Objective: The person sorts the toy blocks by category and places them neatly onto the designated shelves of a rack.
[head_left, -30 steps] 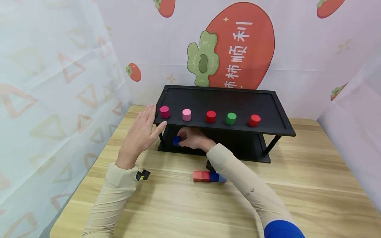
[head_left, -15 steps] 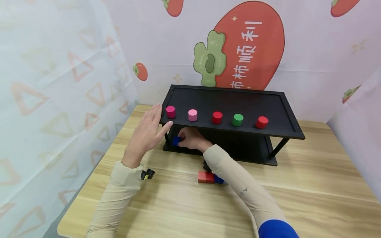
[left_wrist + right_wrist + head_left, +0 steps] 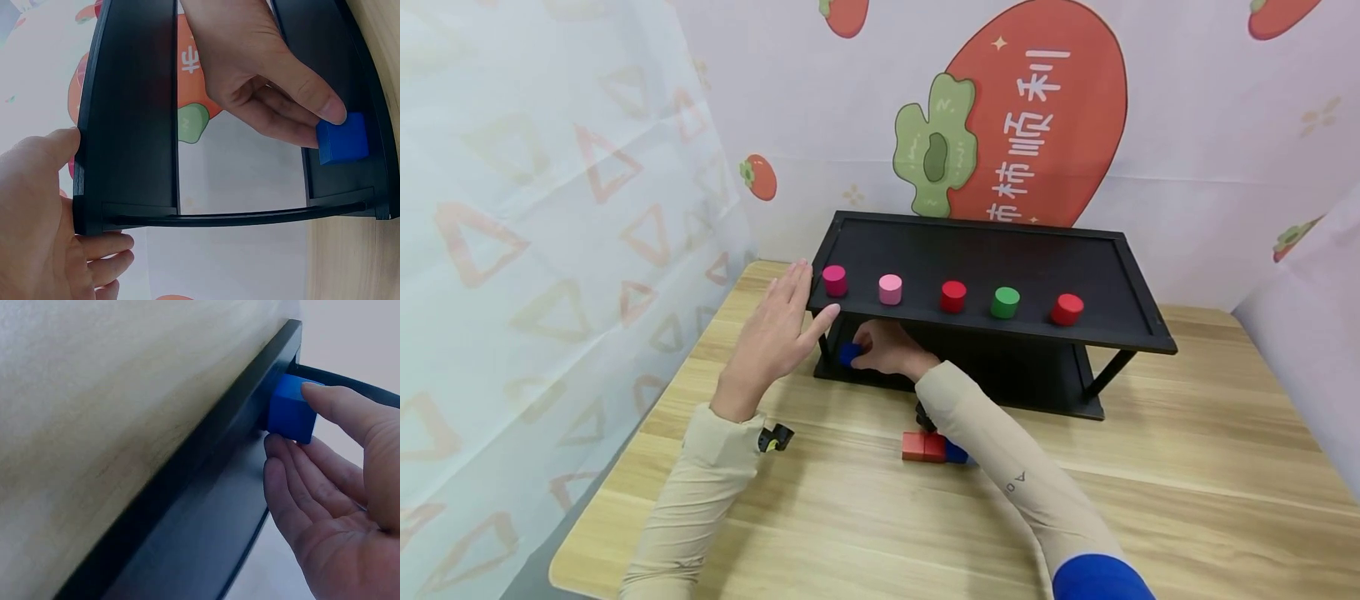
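R hand (image 3: 891, 348) pinches blue cube (image 3: 345, 142), L hand (image 3: 771, 337), fingers straight, @ blk rack (image 3: 985, 250)

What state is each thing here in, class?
Black two-tier shelf: standing
Blue cube: pinched, at the lower tier
Right hand: pinching this cube
Left hand: thumb spread, touching the upper tier
Five cylinders: upright, spaced in a row
Two red blocks: side by side
Second blue block: partly hidden
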The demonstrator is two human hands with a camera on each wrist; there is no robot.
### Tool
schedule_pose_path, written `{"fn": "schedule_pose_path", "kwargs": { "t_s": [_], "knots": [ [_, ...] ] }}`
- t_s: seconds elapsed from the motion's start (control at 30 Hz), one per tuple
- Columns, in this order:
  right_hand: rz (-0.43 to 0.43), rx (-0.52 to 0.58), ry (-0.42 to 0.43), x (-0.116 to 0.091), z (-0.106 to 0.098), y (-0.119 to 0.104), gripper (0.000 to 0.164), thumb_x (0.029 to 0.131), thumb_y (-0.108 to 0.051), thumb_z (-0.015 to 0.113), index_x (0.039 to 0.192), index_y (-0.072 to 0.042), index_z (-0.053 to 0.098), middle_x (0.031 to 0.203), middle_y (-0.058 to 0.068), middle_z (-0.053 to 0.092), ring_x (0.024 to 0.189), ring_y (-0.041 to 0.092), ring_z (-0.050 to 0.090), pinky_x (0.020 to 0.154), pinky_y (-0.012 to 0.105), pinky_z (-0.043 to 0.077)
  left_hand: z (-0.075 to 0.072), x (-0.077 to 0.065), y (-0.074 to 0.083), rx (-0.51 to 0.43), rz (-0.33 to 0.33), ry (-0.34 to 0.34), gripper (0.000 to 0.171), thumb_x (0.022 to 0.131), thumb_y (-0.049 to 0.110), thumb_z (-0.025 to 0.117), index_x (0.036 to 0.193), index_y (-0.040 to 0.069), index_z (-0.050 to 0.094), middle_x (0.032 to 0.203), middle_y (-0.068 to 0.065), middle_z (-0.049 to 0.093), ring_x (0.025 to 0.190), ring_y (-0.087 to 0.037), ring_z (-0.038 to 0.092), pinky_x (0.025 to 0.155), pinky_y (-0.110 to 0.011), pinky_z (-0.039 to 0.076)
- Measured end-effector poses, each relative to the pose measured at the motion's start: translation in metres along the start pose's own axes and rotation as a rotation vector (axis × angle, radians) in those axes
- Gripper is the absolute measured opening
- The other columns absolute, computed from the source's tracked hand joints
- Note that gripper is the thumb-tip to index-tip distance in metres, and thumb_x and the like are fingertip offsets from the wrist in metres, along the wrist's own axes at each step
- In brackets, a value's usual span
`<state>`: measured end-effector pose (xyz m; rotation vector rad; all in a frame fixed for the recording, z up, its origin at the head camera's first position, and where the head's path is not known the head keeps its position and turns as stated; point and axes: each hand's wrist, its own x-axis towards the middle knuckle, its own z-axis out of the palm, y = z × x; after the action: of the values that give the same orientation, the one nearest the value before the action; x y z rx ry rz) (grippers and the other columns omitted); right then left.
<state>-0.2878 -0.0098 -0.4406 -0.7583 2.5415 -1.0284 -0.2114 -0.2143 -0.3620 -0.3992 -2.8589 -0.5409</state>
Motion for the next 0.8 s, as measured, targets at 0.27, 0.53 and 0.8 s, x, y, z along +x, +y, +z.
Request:
{"fn": "schedule_pose_path", "kwargs": {
  "t_s": [0.27,0.53,0.8],
  "knots": [
    [0.055,-0.039,-0.035,-0.024,-0.02,-0.01,0.042,0.095,-0.015,0.078,0.132,0.001,0.066,0.132,0.017,0.072,0.119,0.029,0.071,0.109,0.042,0.058,0.0,0.001,0.0,-0.002,0.006,0.0,0.088,0.109,0.06,0.041,0.168,-0.001,0.016,0.178,-0.017,0.017,0.167,-0.032,0.015,0.137,-0.052,0.011],
    [-0.036,-0.114,-0.053,-0.072,-0.042,-0.004,0.041,0.095,-0.018,0.08,0.131,-0.001,0.07,0.128,0.015,0.075,0.116,0.025,0.073,0.106,0.041,0.059,0.0,0.001,0.0,0.001,0.002,-0.017,0.09,0.109,0.063,0.038,0.169,0.001,0.014,0.178,-0.016,0.014,0.167,-0.031,0.012,0.137,-0.053,0.009],
    [-0.047,-0.104,-0.047,-0.126,-0.062,0.013,0.036,0.093,-0.016,0.082,0.127,-0.005,0.075,0.122,0.01,0.077,0.11,0.02,0.074,0.102,0.041,0.062,0.001,0.001,0.0,0.005,0.009,-0.005,0.09,0.109,0.062,0.041,0.168,0.0,0.015,0.178,-0.016,0.015,0.167,-0.032,0.012,0.136,-0.054,0.01]
  ]
}}
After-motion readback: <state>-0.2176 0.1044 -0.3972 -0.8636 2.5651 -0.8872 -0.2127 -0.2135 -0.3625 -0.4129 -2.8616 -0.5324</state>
